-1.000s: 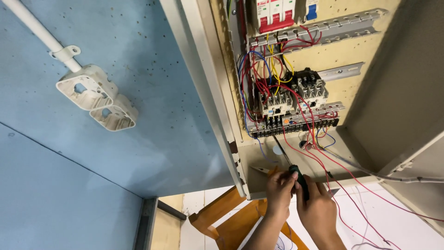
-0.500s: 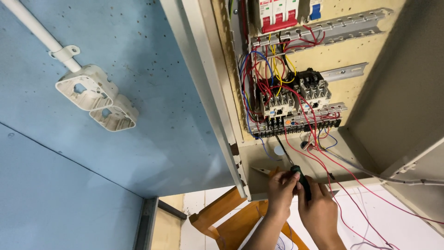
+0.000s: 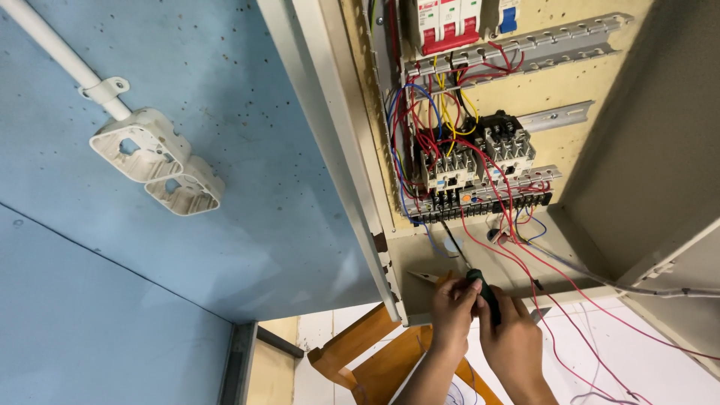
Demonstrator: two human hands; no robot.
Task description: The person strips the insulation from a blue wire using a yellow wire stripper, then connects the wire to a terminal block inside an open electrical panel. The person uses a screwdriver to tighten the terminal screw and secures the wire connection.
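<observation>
View from below into an open electrical cabinet (image 3: 660, 150) mounted on a blue wall (image 3: 187, 262). We see our left hand (image 3: 452, 309) and right hand (image 3: 514, 337) raised together at the cabinet's lower edge, touching each other around a screwdriver (image 3: 484, 289) with a dark green-black handle. The right hand is closed about the handle; the left hand is curled, its fingertips (image 3: 469, 291) resting on the handle's upper end. The screwdriver's thin shaft runs up and to the left from the handle towards the black terminal strip (image 3: 480, 202), and we cannot tell whether its tip touches a terminal. Above the strip sit two white contactors (image 3: 480, 154), fed by a tangle of red, blue and yellow wires (image 3: 420, 127). Higher still, red-and-white breakers (image 3: 446, 22) are mounted at the top edge beside a perforated metal rail (image 3: 555, 45). Loose red wires (image 3: 577, 315) hang from the strip, passing just right of the right hand. A small yellowish tool (image 3: 427, 277) lies on the cabinet floor just left of the left hand. On the wall, a white conduit (image 3: 60, 56) leads to two open white boxes (image 3: 157, 161). Below the hands, part of an orange wooden frame (image 3: 367, 352) is visible
</observation>
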